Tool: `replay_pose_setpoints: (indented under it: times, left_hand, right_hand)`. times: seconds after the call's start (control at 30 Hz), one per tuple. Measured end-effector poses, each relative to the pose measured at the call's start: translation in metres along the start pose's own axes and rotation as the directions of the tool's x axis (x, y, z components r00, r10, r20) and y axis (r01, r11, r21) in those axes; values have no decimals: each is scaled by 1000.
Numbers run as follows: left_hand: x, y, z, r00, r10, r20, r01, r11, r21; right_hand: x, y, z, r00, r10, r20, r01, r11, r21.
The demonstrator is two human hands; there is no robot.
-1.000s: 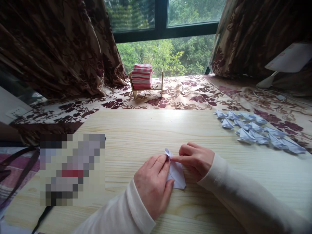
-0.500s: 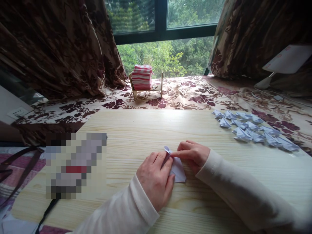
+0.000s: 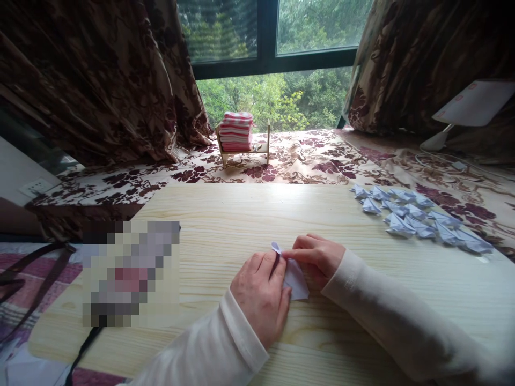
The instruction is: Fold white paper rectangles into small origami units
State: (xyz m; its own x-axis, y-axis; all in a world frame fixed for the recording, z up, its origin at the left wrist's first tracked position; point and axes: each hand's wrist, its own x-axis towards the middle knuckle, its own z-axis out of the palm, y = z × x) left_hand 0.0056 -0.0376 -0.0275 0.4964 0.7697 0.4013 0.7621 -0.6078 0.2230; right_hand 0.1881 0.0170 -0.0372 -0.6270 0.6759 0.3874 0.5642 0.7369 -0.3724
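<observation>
A partly folded sheet of white paper [image 3: 296,281] lies on the light wooden table, with a small looped flap standing up at its far end. My left hand [image 3: 262,297] lies over the paper's left side, its fingers pressed together and holding it down. From the right, my right hand [image 3: 322,258] reaches in with its index finger touching the paper beside the left fingertips. The other right fingers are curled, and its thumb is mostly hidden. Much of the paper's left part is covered by my left hand.
Several folded white paper pieces [image 3: 414,214] sit in rows at the table's [image 3: 225,209] far right. A blurred-out object [image 3: 132,273] with a black strap lies at left. Beyond are a small wooden rack with folded pink-striped cloths [image 3: 236,132] and a lamp [image 3: 470,104].
The view has shifted slightly. Both hands stay on the paper, with small finger movements near its far end; the right index finger keeps touching it beside the left fingertips.
</observation>
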Motion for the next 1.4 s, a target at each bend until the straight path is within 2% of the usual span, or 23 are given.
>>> replay_pose_setpoints:
  times: [0.27,0.57,0.73,1.4]
  left_hand:
    - [-1,-1,2,1000,8,-10,-8,1000,17]
    - [0,1,2,1000,-5,-7,5,1000,0]
    - [-1,0,3,1000,-8,-16,8,1000,10]
    - [-1,1,2,1000,-21,-15,21,1000,-4]
  right_hand:
    - [7,-13,-7,990,-60,-131,44,992,-121]
    - [9,-16,-13,989,-117,-85,91,959,-269]
    - [10,-20,-8,974,-111,-197,50,955,-294]
    - [9,-15,-8,980,-129,-154,70,937,-342]
